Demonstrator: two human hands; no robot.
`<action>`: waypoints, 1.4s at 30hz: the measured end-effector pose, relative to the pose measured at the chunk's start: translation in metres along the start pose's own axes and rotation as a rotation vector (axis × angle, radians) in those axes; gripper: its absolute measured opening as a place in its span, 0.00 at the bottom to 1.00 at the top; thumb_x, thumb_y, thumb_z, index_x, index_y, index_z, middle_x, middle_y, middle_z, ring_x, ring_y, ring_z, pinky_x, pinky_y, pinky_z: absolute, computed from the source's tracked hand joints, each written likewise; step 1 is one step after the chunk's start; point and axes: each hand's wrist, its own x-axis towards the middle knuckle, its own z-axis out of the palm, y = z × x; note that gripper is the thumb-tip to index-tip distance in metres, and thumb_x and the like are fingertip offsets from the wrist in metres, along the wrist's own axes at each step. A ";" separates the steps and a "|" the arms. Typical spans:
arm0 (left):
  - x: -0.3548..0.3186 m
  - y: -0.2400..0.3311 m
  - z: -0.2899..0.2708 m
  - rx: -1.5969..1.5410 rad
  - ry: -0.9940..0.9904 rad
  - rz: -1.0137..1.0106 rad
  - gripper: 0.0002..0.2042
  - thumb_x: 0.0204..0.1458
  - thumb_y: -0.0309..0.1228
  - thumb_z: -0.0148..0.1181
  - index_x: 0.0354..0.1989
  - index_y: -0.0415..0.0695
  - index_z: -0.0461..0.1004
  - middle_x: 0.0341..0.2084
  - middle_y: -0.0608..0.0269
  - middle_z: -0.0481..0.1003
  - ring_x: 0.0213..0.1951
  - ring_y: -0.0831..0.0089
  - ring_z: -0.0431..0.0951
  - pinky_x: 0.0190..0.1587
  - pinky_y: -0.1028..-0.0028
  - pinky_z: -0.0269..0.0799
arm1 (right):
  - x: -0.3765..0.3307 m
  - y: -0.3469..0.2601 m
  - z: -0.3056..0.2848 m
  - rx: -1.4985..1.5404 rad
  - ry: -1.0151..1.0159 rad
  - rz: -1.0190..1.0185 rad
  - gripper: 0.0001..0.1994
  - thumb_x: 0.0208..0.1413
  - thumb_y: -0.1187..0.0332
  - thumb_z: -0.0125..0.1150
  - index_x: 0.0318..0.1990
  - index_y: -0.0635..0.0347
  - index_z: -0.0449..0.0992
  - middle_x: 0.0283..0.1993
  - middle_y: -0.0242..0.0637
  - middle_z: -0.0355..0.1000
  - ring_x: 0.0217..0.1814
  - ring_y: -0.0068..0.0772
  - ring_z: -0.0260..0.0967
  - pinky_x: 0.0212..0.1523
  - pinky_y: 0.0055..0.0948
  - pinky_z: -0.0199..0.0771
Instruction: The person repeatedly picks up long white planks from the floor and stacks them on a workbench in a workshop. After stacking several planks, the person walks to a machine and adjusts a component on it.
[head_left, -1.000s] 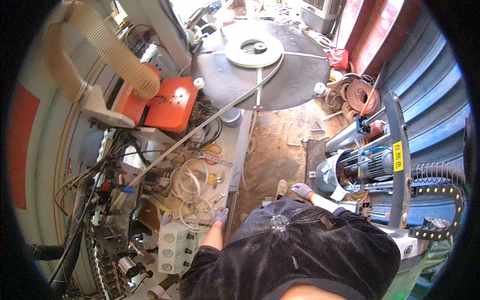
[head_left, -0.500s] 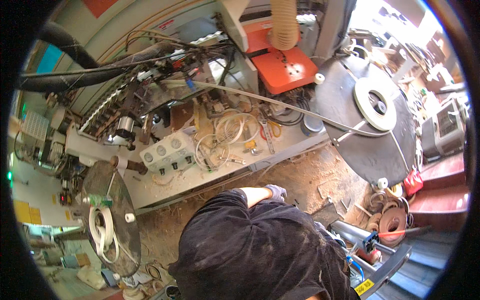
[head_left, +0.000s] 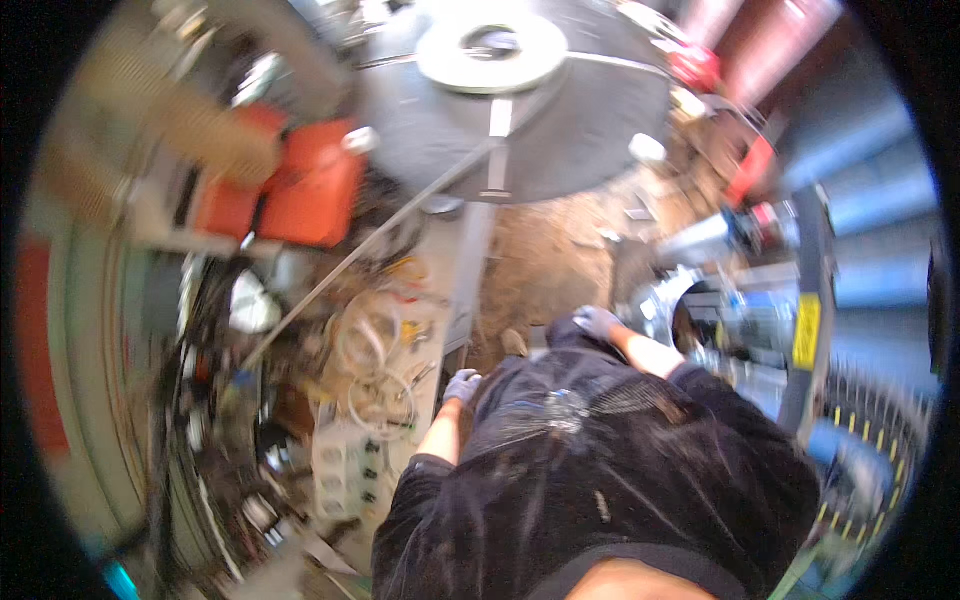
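1. Both gloved hands hang empty; as far as the blurred picture shows, no work is in hand yet. The left hand (head_left: 461, 385), fingers loosely curled together, hovers just beside the edge of the cluttered desk (head_left: 452, 262).
2. The right hand (head_left: 598, 322), fingers bent and clamped on nothing, hovers near a silvery motor housing (head_left: 662, 300).
3. A white ring (head_left: 491, 50) lies on the grey round disc (head_left: 590, 120).
4. A yellow upright rectangular label (head_left: 806, 331) sits on the machine's post at right; an orange cover (head_left: 318, 195) lies at left.

Pretty cluttered workshop: dusty brown floor (head_left: 560, 260), big grey round table (head_left: 580, 110) up top, orange machine cover (head_left: 300, 190) left, corrugated blue wall (head_left: 860, 200) right.
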 end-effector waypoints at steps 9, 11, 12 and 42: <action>0.066 0.078 -0.034 -0.041 -0.038 0.139 0.18 0.53 0.36 0.62 0.50 0.41 0.73 0.45 0.57 0.77 0.48 0.69 0.75 0.52 0.71 0.69 | -0.013 -0.006 -0.054 0.165 0.147 0.326 0.18 0.55 0.52 0.50 0.47 0.49 0.77 0.51 0.41 0.73 0.56 0.44 0.68 0.57 0.38 0.66; 0.086 0.104 -0.043 -0.095 -0.038 0.116 0.18 0.52 0.35 0.62 0.50 0.41 0.73 0.44 0.56 0.77 0.47 0.70 0.75 0.52 0.71 0.69 | -0.002 0.015 -0.071 0.168 0.173 0.295 0.18 0.55 0.53 0.50 0.47 0.50 0.77 0.51 0.41 0.73 0.56 0.44 0.68 0.56 0.38 0.66; 0.096 0.116 -0.046 -0.116 -0.027 0.098 0.18 0.52 0.35 0.62 0.50 0.40 0.73 0.44 0.56 0.77 0.47 0.69 0.75 0.52 0.71 0.69 | 0.006 0.027 -0.082 0.154 0.161 0.304 0.18 0.55 0.53 0.50 0.47 0.50 0.77 0.51 0.41 0.73 0.55 0.44 0.68 0.56 0.38 0.66; 0.104 0.330 -0.002 -0.413 0.003 -0.176 0.21 0.58 0.45 0.51 0.54 0.45 0.71 0.50 0.57 0.74 0.52 0.68 0.72 0.56 0.70 0.64 | 0.134 0.229 -0.447 -0.225 0.093 0.192 0.17 0.52 0.55 0.48 0.39 0.53 0.80 0.44 0.43 0.75 0.49 0.47 0.71 0.52 0.40 0.68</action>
